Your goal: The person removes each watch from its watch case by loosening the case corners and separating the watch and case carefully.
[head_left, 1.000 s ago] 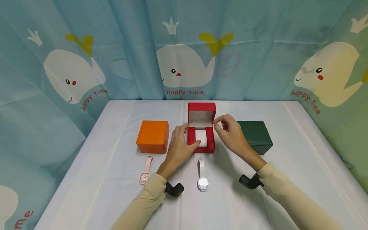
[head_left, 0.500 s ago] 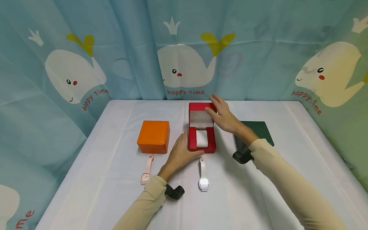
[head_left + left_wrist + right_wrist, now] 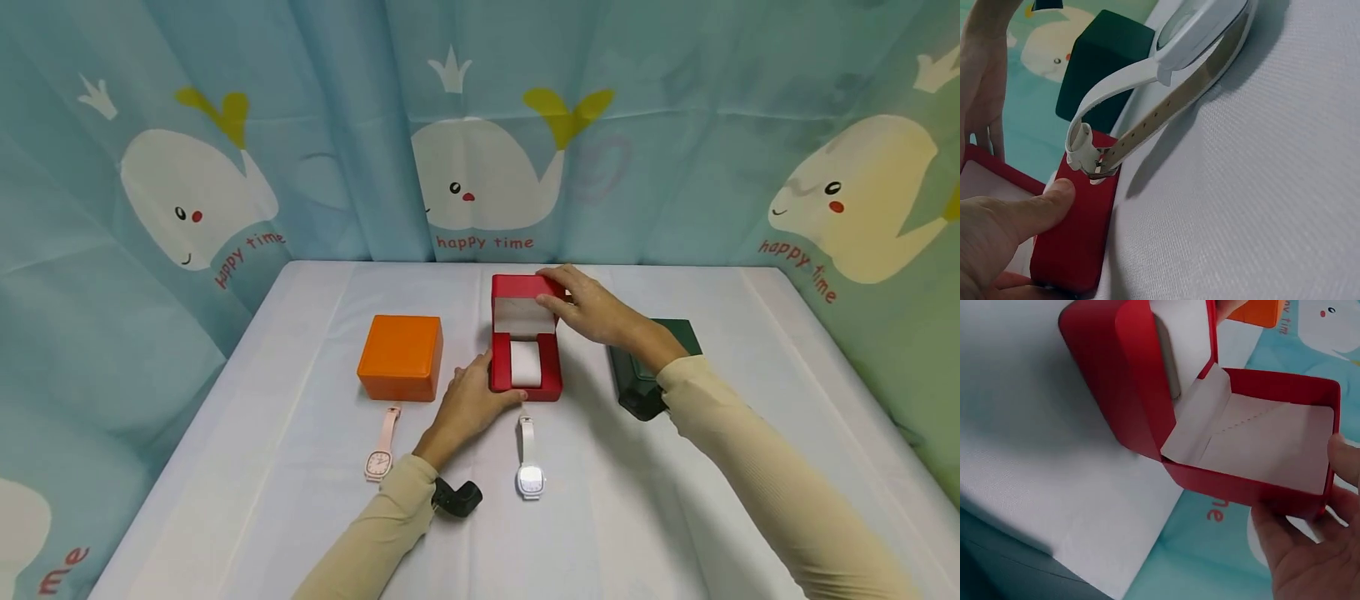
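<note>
A red watch box [image 3: 551,368] stands with its lid [image 3: 516,286] raised, a white cushion [image 3: 525,364] inside the base. My left hand [image 3: 465,407] holds the base at its front left corner; in the left wrist view the thumb [image 3: 1054,199] presses the front face. My right hand [image 3: 600,312] grips the lid's right side, thumb at the front rim and fingers behind, as the right wrist view shows. In front of the box lies a white watch [image 3: 530,479], its strap buckled in a loop. A pink watch [image 3: 378,463] lies left of my left hand.
An orange box [image 3: 399,350] sits closed to the left of the red one. On the right, a closed green box [image 3: 678,335] is partly hidden by my right forearm. White cloth covers the table [image 3: 300,500], with a whale-print curtain [image 3: 337,167] behind.
My right hand has gone from beside the hinge up to the lid's top right and now holds it. My left thumb has moved from over the cushion to the base's front.
</note>
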Tool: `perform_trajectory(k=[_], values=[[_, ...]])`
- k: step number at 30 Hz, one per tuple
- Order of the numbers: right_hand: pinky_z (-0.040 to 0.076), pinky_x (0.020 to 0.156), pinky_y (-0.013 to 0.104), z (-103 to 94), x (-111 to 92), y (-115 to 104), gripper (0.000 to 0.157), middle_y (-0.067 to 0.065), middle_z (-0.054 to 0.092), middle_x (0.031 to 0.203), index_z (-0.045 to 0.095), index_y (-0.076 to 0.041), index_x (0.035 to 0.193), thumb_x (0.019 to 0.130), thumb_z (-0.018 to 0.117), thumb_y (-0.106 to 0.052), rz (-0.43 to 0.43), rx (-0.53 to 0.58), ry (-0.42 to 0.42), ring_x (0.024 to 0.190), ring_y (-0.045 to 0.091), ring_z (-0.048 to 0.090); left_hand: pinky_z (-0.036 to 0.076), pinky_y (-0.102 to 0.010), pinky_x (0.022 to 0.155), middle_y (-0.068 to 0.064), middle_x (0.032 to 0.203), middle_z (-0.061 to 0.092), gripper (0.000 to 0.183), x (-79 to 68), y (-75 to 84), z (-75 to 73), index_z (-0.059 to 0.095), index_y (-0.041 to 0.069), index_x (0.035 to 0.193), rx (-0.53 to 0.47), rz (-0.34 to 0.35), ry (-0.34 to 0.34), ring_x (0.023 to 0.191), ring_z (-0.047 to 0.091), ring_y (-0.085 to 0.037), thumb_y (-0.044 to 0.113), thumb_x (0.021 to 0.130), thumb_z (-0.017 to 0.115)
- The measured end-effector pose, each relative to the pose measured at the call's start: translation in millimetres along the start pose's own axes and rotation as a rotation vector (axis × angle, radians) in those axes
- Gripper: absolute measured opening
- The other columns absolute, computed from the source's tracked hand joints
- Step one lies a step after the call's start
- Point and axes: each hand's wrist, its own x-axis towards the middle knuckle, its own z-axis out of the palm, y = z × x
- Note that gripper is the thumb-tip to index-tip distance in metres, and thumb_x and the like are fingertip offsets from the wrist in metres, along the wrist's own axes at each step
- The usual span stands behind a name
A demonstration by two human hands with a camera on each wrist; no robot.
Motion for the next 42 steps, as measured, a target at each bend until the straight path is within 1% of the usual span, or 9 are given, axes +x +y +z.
perform_trajectory(k=[3, 6, 10, 16, 23, 26, 29, 35, 42], values=[[0.046, 0.104, 0.05, -1.7, -1, 1, 0.05, 0.019, 0.054, 0.133, 0.046, 0.005, 0.146, 0.104, 0.062, -0.017, -0.039, 0.024, -0.008, 0.114, 0.031, 0.054, 0.033, -0.057, 0.11, -0.014, 0.126, 0.064, 0.082, -0.4, -0.2, -0.2, 0.048, 0.004, 0.149, 0.007, -0.021, 0.003, 0.106, 0.06, -0.035, 0.028, 0.082, 0.088], [0.048, 0.102, 0.048, -2.6, -3, 2, 0.049, 0.017, 0.058, 0.128, 0.05, 0.004, 0.144, 0.102, 0.065, -0.016, -0.066, 0.021, -0.008, 0.109, 0.029, 0.057, 0.035, -0.056, 0.109, -0.015, 0.128, 0.064, 0.084, -0.4, -0.1, -0.2, 0.046, 0.002, 0.15, 0.012, -0.027, 0.003, 0.106, 0.059, -0.035, 0.028, 0.082, 0.088], [0.049, 0.101, 0.047, -2.8, -5, 2, 0.051, 0.017, 0.059, 0.13, 0.05, 0.004, 0.144, 0.1, 0.067, -0.017, -0.074, 0.022, -0.008, 0.11, 0.029, 0.059, 0.031, -0.056, 0.112, -0.015, 0.126, 0.065, 0.08, 0.4, 0.0, -0.6, 0.048, 0.001, 0.148, 0.001, -0.011, 0.001, 0.107, 0.061, -0.032, 0.026, 0.082, 0.088], [0.05, 0.099, 0.048, -0.1, -9, 3, 0.051, 0.018, 0.058, 0.134, 0.051, 0.004, 0.143, 0.099, 0.069, -0.013, -0.081, 0.028, -0.001, 0.114, 0.032, 0.06, 0.033, -0.055, 0.109, -0.013, 0.122, 0.066, 0.073, 1.3, -1.2, -0.9, 0.053, 0.002, 0.142, -0.011, 0.008, 0.004, 0.106, 0.062, -0.031, 0.025, 0.082, 0.088], [0.053, 0.095, 0.048, 4.8, -18, 3, 0.053, 0.019, 0.06, 0.131, 0.052, 0.005, 0.141, 0.097, 0.072, -0.016, -0.131, -0.081, 0.049, 0.112, 0.032, 0.062, 0.038, -0.054, 0.104, -0.013, 0.117, 0.068, 0.07, 1.9, -1.5, -0.6, 0.056, 0.001, 0.139, -0.029, 0.019, 0.002, 0.103, 0.062, -0.03, 0.024, 0.081, 0.089], [0.054, 0.093, 0.048, 7.4, -22, 2, 0.053, 0.018, 0.062, 0.128, 0.053, 0.005, 0.14, 0.096, 0.073, -0.016, -0.16, -0.122, 0.077, 0.108, 0.03, 0.062, 0.042, -0.052, 0.098, -0.012, 0.115, 0.069, 0.069, 1.9, -1.0, -0.8, 0.057, 0.001, 0.138, -0.023, 0.019, 0.003, 0.1, 0.062, -0.029, 0.025, 0.081, 0.089], [0.053, 0.094, 0.048, 10.4, -24, 3, 0.052, 0.018, 0.063, 0.127, 0.054, 0.006, 0.138, 0.095, 0.074, -0.013, -0.191, -0.141, 0.096, 0.107, 0.029, 0.062, 0.045, -0.05, 0.093, -0.012, 0.114, 0.069, 0.069, 1.4, -0.4, -1.2, 0.057, 0.0, 0.137, -0.017, 0.014, 0.001, 0.099, 0.061, -0.029, 0.026, 0.081, 0.088], [0.053, 0.095, 0.048, 16.3, -29, 3, 0.052, 0.019, 0.061, 0.129, 0.054, 0.006, 0.137, 0.092, 0.076, -0.008, -0.236, -0.17, 0.126, 0.112, 0.032, 0.062, 0.046, -0.049, 0.092, -0.014, 0.117, 0.068, 0.07, 0.8, 0.3, -1.6, 0.056, -0.001, 0.139, -0.022, 0.0, -0.01, 0.101, 0.06, -0.03, 0.026, 0.082, 0.088], [0.052, 0.096, 0.047, 20.2, -34, 2, 0.054, 0.018, 0.059, 0.134, 0.052, 0.003, 0.14, 0.093, 0.076, -0.01, -0.22, -0.192, 0.123, 0.118, 0.032, 0.06, 0.047, -0.048, 0.091, -0.014, 0.118, 0.068, 0.069, 1.5, 0.2, -1.7, 0.056, -0.001, 0.139, -0.01, -0.013, -0.014, 0.102, 0.061, -0.03, 0.027, 0.083, 0.087]])
